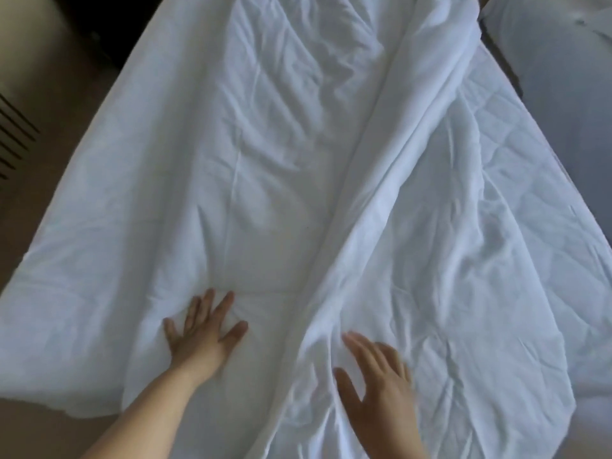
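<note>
A large white duvet [271, 167] lies spread and wrinkled over the bed, with a long raised fold [390, 180] running from the top right down to the near edge. My left hand [202, 329] lies flat on the duvet near the front, fingers spread and straight. My right hand [377, 372] is flat with straight fingers on the cloth just right of the fold; it is blurred. To the right of the fold a quilted white layer [496, 246] shows.
Brown floor [43, 207] runs along the left side and near left corner. A second white-covered bed or pillow [563, 61] lies at the top right. A dark slatted object [13, 134] sits at the left edge.
</note>
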Demonstrator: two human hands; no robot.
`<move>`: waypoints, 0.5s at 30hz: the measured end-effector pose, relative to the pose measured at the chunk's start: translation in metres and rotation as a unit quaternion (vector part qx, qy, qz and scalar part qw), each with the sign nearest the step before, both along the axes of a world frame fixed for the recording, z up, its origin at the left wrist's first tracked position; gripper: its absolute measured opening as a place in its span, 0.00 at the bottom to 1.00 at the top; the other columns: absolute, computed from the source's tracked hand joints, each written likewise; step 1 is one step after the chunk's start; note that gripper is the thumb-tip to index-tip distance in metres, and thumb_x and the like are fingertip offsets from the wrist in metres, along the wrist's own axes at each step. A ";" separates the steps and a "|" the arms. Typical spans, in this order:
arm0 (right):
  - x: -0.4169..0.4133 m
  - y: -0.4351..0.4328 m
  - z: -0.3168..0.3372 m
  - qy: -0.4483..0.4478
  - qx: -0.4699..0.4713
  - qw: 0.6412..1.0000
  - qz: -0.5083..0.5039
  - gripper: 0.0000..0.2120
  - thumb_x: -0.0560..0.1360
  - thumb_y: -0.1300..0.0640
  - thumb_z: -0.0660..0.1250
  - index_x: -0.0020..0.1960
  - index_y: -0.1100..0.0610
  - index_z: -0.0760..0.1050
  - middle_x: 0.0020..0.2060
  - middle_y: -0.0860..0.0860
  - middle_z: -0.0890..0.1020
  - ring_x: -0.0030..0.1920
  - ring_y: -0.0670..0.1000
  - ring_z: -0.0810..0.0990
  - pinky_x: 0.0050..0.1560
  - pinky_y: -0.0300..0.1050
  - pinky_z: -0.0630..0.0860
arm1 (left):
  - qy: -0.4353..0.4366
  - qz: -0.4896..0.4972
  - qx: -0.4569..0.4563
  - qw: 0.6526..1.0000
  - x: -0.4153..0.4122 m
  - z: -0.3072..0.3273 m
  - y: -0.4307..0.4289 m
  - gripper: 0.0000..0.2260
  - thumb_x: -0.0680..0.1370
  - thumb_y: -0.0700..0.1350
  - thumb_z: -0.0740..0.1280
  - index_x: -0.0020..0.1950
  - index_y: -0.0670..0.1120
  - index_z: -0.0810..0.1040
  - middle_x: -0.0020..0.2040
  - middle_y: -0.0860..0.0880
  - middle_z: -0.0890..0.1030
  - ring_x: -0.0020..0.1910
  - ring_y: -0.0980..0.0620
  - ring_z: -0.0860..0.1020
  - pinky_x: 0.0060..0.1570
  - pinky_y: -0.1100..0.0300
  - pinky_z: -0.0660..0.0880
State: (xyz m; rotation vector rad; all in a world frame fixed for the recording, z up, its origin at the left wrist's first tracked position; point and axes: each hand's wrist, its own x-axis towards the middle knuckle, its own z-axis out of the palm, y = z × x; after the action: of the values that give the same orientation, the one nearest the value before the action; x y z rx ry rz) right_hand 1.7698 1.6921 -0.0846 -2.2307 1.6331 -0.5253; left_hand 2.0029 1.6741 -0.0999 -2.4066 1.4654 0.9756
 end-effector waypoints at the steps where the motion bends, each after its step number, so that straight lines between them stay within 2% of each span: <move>1: -0.008 -0.005 -0.005 0.037 0.011 0.998 -0.041 0.25 0.67 0.43 0.57 0.63 0.48 0.67 0.59 0.50 0.76 0.57 0.50 0.70 0.63 0.39 0.57 | -0.002 -0.001 -0.003 1.000 -0.001 0.001 0.001 0.26 0.80 0.58 0.51 0.75 0.58 0.43 0.77 0.53 0.40 0.76 0.53 0.41 0.71 0.45 0.40; 3: -0.019 -0.016 -0.024 0.126 0.016 0.990 -0.059 0.30 0.71 0.37 0.51 0.69 0.49 0.59 0.66 0.55 0.66 0.71 0.55 0.57 0.71 0.44 0.43 | 0.003 0.020 -0.024 1.000 -0.003 0.006 0.000 0.26 0.79 0.59 0.51 0.75 0.56 0.46 0.77 0.52 0.42 0.76 0.52 0.43 0.72 0.46 0.41; 4: -0.020 -0.020 -0.036 0.165 0.021 0.985 -0.051 0.30 0.73 0.35 0.47 0.70 0.49 0.57 0.67 0.56 0.64 0.75 0.54 0.49 0.72 0.47 0.39 | 0.018 0.040 -0.046 0.998 -0.008 0.012 -0.002 0.28 0.78 0.61 0.51 0.76 0.54 0.50 0.77 0.50 0.46 0.76 0.52 0.46 0.72 0.49 0.44; 5: -0.018 -0.025 -0.043 0.197 0.048 0.978 -0.047 0.31 0.73 0.35 0.47 0.70 0.51 0.58 0.66 0.57 0.65 0.76 0.54 0.44 0.72 0.49 0.37 | 0.051 0.068 -0.089 0.992 -0.017 0.017 -0.004 0.34 0.74 0.66 0.50 0.75 0.50 0.54 0.77 0.48 0.51 0.76 0.51 0.51 0.72 0.52 0.48; 6: -0.016 -0.028 -0.051 0.221 0.058 0.973 -0.043 0.32 0.71 0.36 0.49 0.69 0.52 0.61 0.65 0.58 0.68 0.75 0.56 0.47 0.72 0.49 0.37 | 0.093 0.091 -0.144 0.981 -0.029 0.022 -0.008 0.42 0.66 0.70 0.48 0.75 0.47 0.57 0.75 0.46 0.58 0.74 0.50 0.57 0.71 0.55 0.53; 7: -0.013 -0.032 -0.054 0.234 0.070 0.969 -0.041 0.33 0.67 0.37 0.51 0.66 0.53 0.64 0.63 0.58 0.73 0.73 0.59 0.54 0.72 0.49 0.37 | 0.134 0.100 -0.183 0.969 -0.046 0.029 -0.013 0.49 0.60 0.71 0.48 0.74 0.44 0.59 0.73 0.45 0.63 0.71 0.49 0.64 0.68 0.58 0.59; 9: -0.010 -0.034 -0.053 0.264 0.067 0.961 -0.040 0.32 0.64 0.38 0.53 0.64 0.53 0.66 0.59 0.57 0.79 0.64 0.59 0.68 0.71 0.50 0.42 | 0.165 0.038 -0.188 0.967 -0.089 0.039 -0.015 0.52 0.60 0.71 0.58 0.75 0.43 0.52 0.73 0.46 0.64 0.69 0.49 0.67 0.66 0.60 0.63; 10: -0.012 -0.033 -0.055 0.273 0.055 0.960 -0.033 0.32 0.64 0.39 0.54 0.63 0.53 0.67 0.58 0.57 0.79 0.62 0.57 0.70 0.69 0.51 0.44 | 0.165 0.008 -0.172 0.971 -0.111 0.041 -0.016 0.51 0.63 0.68 0.65 0.76 0.43 0.48 0.74 0.47 0.61 0.71 0.50 0.65 0.67 0.61 0.62; 12: -0.020 -0.027 -0.052 0.259 0.044 0.964 -0.034 0.30 0.63 0.39 0.55 0.60 0.52 0.70 0.59 0.56 0.79 0.62 0.56 0.68 0.69 0.51 0.45 | 0.152 -0.001 -0.176 0.973 -0.146 0.040 -0.016 0.45 0.70 0.57 0.70 0.76 0.45 0.46 0.75 0.47 0.59 0.72 0.51 0.62 0.67 0.63 0.60; 15: -0.034 -0.019 -0.046 0.194 0.006 0.980 -0.030 0.26 0.65 0.41 0.55 0.58 0.52 0.71 0.58 0.58 0.80 0.62 0.55 0.66 0.70 0.47 0.42 | 0.158 0.071 -0.209 0.962 -0.160 0.031 -0.014 0.28 0.75 0.49 0.66 0.73 0.47 0.61 0.67 0.45 0.72 0.65 0.47 0.71 0.60 0.61 0.66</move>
State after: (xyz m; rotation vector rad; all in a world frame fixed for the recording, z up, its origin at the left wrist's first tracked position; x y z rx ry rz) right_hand 1.7355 1.6727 -0.1303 -2.3932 1.8825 -0.0915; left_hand 1.8426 1.6598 -0.0692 -2.7838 1.7792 1.2384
